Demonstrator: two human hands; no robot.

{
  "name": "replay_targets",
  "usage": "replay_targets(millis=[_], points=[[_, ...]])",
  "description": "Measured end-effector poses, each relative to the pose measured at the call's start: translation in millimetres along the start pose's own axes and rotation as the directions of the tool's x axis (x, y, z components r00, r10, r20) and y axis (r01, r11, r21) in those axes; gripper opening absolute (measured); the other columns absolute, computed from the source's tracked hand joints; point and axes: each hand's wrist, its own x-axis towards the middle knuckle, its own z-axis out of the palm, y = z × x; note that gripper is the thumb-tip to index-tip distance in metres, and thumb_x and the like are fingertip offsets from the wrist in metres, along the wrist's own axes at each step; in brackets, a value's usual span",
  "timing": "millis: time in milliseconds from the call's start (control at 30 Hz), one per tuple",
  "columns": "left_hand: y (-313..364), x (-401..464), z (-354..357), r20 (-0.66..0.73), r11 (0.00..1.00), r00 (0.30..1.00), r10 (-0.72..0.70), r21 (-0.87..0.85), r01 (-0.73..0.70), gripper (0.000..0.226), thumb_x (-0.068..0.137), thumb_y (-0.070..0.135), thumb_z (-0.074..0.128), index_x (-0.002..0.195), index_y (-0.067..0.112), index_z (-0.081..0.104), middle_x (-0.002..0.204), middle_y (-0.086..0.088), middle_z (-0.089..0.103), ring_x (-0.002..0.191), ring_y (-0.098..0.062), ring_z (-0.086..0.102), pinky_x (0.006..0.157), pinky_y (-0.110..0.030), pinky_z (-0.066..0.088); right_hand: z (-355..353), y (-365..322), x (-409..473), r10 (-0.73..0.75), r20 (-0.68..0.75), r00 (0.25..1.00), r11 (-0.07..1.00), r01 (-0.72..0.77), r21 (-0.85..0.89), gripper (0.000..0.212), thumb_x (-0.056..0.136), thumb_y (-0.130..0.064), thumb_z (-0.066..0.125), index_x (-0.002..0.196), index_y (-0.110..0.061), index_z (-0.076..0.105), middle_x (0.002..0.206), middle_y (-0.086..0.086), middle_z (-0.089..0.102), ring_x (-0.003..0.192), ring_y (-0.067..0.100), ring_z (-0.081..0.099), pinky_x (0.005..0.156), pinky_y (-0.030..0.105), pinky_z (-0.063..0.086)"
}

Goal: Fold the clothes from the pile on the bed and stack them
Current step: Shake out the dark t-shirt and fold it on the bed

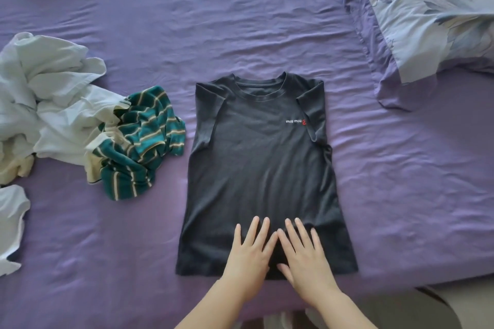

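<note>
Two hands flat, fingers straight, side by side at lower centre: left hand [250, 251], right hand [304, 256], pressing hem of black tee [259, 168]. Tee mid-frame on bed [401, 195], sleeves tucked in, body not yet folded. Pile [66, 120] at left untouched: white items, striped top [141, 141]. No stack or containers visible.

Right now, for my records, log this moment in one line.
left hand flat on shirt | right hand flat on shirt | sleeves folded in | pile left
</note>
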Motion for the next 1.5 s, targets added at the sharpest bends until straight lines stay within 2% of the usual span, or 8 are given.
replay_targets(millis=[200, 467, 567, 667, 900, 1133, 1300, 1500], points=[[3, -27, 7, -0.022, 0.999, 0.999, 0.038, 0.033, -0.037, 0.057, 0.037, 0.048, 0.085, 0.085, 0.019, 0.07, 0.117, -0.006, 0.066, 0.119, -0.026, 0.058, 0.088, -0.052, 0.052, 10, 5, -15, -0.13, 0.036, 0.991, 0.989, 0.132, -0.07, 0.062, 0.037, -0.05, 0.087, 0.09, -0.022, 0.07, 0.124, 0.011, 0.062, 0.117, 0.036, 0.056, 0.085, 0.055, 0.051], [10, -22, -6, -0.136, 0.984, 0.99, 0.036, 0.175, -0.011, 0.024, 0.046, 0.031, 0.084, 0.064, 0.021, 0.072, 0.095, 0.001, 0.072, 0.096, -0.019, 0.068, 0.069, -0.039, 0.059, 15, 1, -10, -0.219, -0.128, 0.967, 0.956, 0.187, -0.225, 0.039, 0.042, -0.016, 0.086, 0.078, -0.014, 0.071, 0.112, 0.019, 0.067, 0.107, 0.039, 0.062, 0.073, 0.056, 0.054], [12, -19, -14, -0.165, 0.989, 0.986, -0.026, 0.139, 0.049, 0.019, 0.068, 0.022, 0.07, 0.086, 0.016, 0.071, 0.108, -0.002, 0.062, 0.11, -0.019, 0.056, 0.085, -0.039, 0.053, 15, 0, -9, -0.193, -0.122, 0.973, 0.968, 0.169, -0.186, 0.044, 0.033, -0.014, 0.088, 0.073, -0.015, 0.07, 0.11, 0.016, 0.069, 0.105, 0.035, 0.064, 0.069, 0.052, 0.056], [6, -12, -13, -0.125, 0.993, 0.987, -0.102, -0.077, 0.093, 0.025, 0.085, 0.009, 0.041, 0.108, 0.009, 0.05, 0.121, -0.007, 0.042, 0.12, -0.024, 0.036, 0.094, -0.035, 0.038, 12, 7, -6, -0.199, -0.123, 0.972, 0.973, 0.181, -0.142, 0.05, 0.025, -0.014, 0.088, 0.072, -0.017, 0.07, 0.107, 0.011, 0.071, 0.101, 0.031, 0.066, 0.067, 0.047, 0.057], [-30, -3, -34, -0.07, 0.896, 0.973, -0.218, -0.41, 0.171, 0.017, 0.096, 0.025, 0.044, 0.109, 0.022, 0.053, 0.107, -0.002, 0.058, 0.106, -0.02, 0.05, 0.085, -0.032, 0.042, -9, 26, -1, -0.145, -0.112, 0.983, 0.979, 0.159, 0.128, 0.041, 0.032, -0.02, 0.09, 0.068, -0.02, 0.07, 0.097, -0.004, 0.072, 0.093, 0.02, 0.069, 0.066, 0.031, 0.056], [-75, 16, -66, 0.036, 0.896, 0.974, -0.222, -0.385, 0.219, 0.029, 0.086, 0.045, 0.059, 0.101, 0.02, 0.056, 0.104, 0.001, 0.061, 0.099, -0.019, 0.055, 0.07, -0.029, 0.036, -51, 56, 57, 0.152, 0.143, 0.978, 0.861, -0.202, 0.466, 0.011, 0.091, -0.034, 0.055, 0.097, -0.028, 0.061, 0.096, -0.009, 0.067, 0.092, 0.014, 0.06, 0.075, 0.03, 0.044], [-107, 18, -83, 0.155, 0.95, 0.965, -0.211, -0.2, 0.24, 0.026, 0.087, 0.019, 0.055, 0.113, 0.018, 0.055, 0.119, -0.004, 0.053, 0.111, -0.026, 0.053, 0.08, -0.035, 0.044, -70, 66, 86, 0.264, 0.142, 0.954, 0.901, -0.297, 0.315, 0.015, 0.094, -0.033, 0.048, 0.104, -0.033, 0.058, 0.108, -0.012, 0.065, 0.101, 0.015, 0.058, 0.072, 0.027, 0.042], [-132, 43, -132, -0.031, 0.876, 0.902, -0.431, -0.254, 0.41, 0.033, 0.088, 0.005, 0.04, 0.11, 0.022, 0.058, 0.115, -0.001, 0.056, 0.104, -0.025, 0.057, 0.072, -0.032, 0.042, -103, 78, 122, 0.263, 0.006, 0.965, 0.943, -0.258, 0.212, 0.016, 0.096, -0.038, 0.041, 0.105, -0.032, 0.053, 0.106, -0.01, 0.064, 0.099, 0.018, 0.06, 0.069, 0.029, 0.041]])
